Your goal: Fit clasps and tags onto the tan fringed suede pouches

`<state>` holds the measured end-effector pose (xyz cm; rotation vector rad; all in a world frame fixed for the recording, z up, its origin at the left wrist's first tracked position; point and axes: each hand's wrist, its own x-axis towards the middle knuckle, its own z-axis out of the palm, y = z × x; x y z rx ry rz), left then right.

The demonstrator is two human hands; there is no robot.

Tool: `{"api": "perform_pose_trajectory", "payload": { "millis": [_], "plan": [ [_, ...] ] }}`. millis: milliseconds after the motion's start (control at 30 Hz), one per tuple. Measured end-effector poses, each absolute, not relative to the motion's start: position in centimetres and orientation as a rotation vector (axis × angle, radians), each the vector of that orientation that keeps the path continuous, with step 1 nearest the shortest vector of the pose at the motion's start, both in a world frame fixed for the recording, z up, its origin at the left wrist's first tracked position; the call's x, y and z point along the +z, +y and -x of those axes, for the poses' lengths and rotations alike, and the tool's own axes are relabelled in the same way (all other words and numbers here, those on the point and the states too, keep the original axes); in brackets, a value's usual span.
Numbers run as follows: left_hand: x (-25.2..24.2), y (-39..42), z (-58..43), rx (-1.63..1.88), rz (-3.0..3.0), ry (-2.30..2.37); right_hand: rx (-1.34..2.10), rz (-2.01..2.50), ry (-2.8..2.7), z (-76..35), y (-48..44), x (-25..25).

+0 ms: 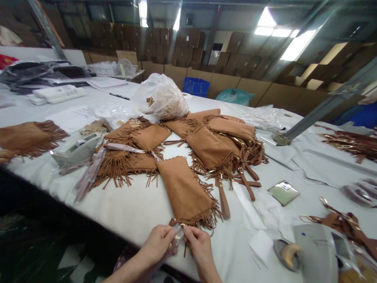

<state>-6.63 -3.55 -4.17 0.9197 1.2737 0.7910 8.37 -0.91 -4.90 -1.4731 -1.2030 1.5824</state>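
Pouch (185,188), tan w/ fringe, lies flat on desk (126,214) straight ahead of the hands, long axis running away & a bit to the left, so its near-left corner comes right down to the fingertips. L hand (160,241) & R hand (200,244) meet just off that corner, about equally near; main body of pouch sits beyond them, fringe spilling off its R side. Both hands are closed in a thumb-and-finger pinch on a small fitting (178,232) at the corner; looks like a gold-coloured ring w/ clear plastic, but too small to be sure. Counts: 2 hands, 1 pouch at them. Beyond it, to the R, 1 heap of pouches (209,147), several deep, wrist straps hanging toward the near side; exact no. hidden by overlap. To the L, 1 smaller pile (128,157), approx. 3 showing; 1 more pouch (26,137) at far L. Also 1 grey dispenser (75,149) beside the smaller pile, 1 clear bag (161,96) behind the heaps, 1 pen (119,96) near it, 1 phone (284,192) to the R, & at bottom R 1 round dish (278,251) beside 1 grey-white device (316,255).
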Motion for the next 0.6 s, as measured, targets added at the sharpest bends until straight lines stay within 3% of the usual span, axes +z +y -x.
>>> {"api": "perform_pose_trajectory", "payload": {
  "millis": [167,333,600],
  "plan": [
    [-4.0,-2.1,5.1,0.827,-0.812,1.338,1.395,1.468,-1.413,-8.8,-1.1,-3.7],
    [-3.0,-1.5,5.1,0.757,-0.631,1.277,1.79,1.62,-1.149,-9.4,-1.0,-4.5],
    [-3.1,-1.7,6.6,0.772,-0.573,1.299,1.945,1.565,-0.73,-8.4,-0.3,-5.4]
  ]
}}
